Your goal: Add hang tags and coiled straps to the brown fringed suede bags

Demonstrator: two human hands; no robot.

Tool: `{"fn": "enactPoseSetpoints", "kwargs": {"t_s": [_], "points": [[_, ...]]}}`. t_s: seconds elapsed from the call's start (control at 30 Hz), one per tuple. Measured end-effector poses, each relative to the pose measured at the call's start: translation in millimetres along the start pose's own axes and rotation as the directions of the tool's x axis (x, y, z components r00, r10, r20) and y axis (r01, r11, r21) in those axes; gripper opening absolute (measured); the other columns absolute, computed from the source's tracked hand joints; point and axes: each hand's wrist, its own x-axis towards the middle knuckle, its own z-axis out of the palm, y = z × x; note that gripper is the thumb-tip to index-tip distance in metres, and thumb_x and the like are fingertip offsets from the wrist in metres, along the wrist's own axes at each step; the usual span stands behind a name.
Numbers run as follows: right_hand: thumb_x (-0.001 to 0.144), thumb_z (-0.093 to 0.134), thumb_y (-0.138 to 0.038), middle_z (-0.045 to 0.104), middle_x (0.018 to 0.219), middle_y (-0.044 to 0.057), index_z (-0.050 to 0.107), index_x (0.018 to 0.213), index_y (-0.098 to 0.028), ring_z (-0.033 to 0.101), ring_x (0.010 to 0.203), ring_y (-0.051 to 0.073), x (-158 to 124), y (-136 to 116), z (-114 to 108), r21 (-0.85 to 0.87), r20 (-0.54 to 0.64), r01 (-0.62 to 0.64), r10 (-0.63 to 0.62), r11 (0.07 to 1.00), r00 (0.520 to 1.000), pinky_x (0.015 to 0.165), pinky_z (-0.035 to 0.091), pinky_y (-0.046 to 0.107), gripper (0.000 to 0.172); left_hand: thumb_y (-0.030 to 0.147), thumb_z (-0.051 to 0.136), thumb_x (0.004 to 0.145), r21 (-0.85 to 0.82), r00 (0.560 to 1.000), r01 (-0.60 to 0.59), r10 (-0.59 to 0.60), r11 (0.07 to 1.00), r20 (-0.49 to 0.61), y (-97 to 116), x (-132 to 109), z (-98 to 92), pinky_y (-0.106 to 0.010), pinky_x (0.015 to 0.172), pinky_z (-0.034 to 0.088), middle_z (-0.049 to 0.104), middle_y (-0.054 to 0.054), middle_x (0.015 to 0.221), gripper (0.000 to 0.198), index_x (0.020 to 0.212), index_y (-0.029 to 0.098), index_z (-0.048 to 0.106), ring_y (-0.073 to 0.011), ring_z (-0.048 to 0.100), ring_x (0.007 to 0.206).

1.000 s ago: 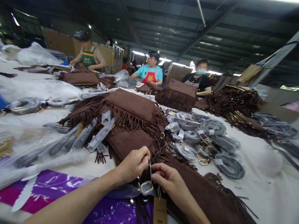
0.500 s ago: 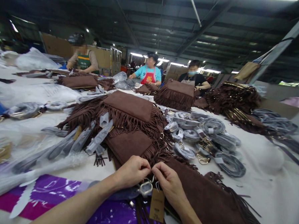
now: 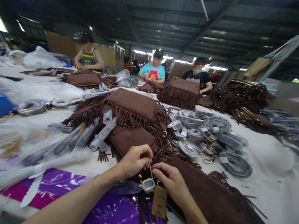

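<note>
Hands pinched tight: left hand (image 3: pixel 134 161) and right hand (image 3: pixel 172 184) both grip the thin string (image 3: pixel 150 170) of the hang tag (image 3: pixel 159 202).

From where I stand, the left hand (image 3: pixel 134 161) and right hand (image 3: pixel 171 181) sit almost touching, and the slim gap between them is taken up by a tag string (image 3: pixel 151 169). Ahead, a heap of fringed bags (image 3: pixel 132 107) blocks the way, with plastic-wrapped strips (image 3: pixel 88 139) crowding the left and coiled straps (image 3: pixel 213 138) the right. Bare table (image 3: pixel 272 195) opens only far right, past the suede bag (image 3: pixel 210 198).
</note>
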Motion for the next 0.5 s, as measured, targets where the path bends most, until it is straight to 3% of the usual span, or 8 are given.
{"fn": "enactPoseSetpoints", "kwargs": {"t_s": [0.3, 0.5], "points": [[0.084, 0.059, -0.042, 0.048, 0.061, -0.004, 0.062, 0.069, -0.017, 0.041, 0.057, 0.013, 5.2, -5.7, 2.5, 0.097, 0.011, 0.005, -0.006, 0.995, 1.0, 0.053, 0.031, 0.024, 0.029, 0.014, 0.055, 0.073, -0.049, 0.997, -0.068, 0.069, 0.996, 0.02, 1.0, 0.9, 2.8, -0.02, 0.056, 0.043, 0.054, 0.004, 0.064, 0.002, 0.075, 0.015, 0.054, -0.009, 0.054, 0.057], [0.083, 0.058, -0.041, 0.054, 0.066, -0.002, 0.066, 0.077, -0.017, 0.044, 0.061, 0.015, 4.2, -8.8, 5.0, 0.134, 0.018, 0.008, -0.011, 0.991, 1.0, 0.057, 0.034, 0.025, 0.026, 0.015, 0.056, 0.073, -0.078, 0.997, -0.074, 0.075, 0.994, 0.007, 1.6, 2.5, 4.7, -0.02, 0.056, 0.044, 0.054, 0.003, 0.063, 0.003, 0.076, 0.014, 0.054, -0.0088, 0.053, 0.057]]}}
